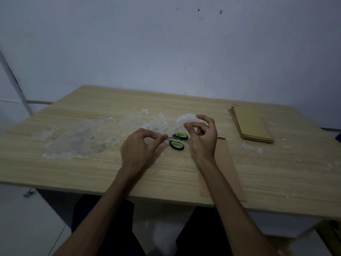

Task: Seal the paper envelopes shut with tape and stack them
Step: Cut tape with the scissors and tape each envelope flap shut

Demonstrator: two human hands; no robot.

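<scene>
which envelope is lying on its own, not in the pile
The brown envelope under the right forearm, at the near table edge; the others sit stacked at the far right.

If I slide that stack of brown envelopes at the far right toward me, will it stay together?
The envelope stack is probably light and already sits slightly fanned, so a push would likely shear the top sheets off. Being flat paper, it should flex if lifted by one end.

No readable text, labels, brands, numbers or signs anywhere in view.

Matt wood-grain table, paper envelopes
</scene>
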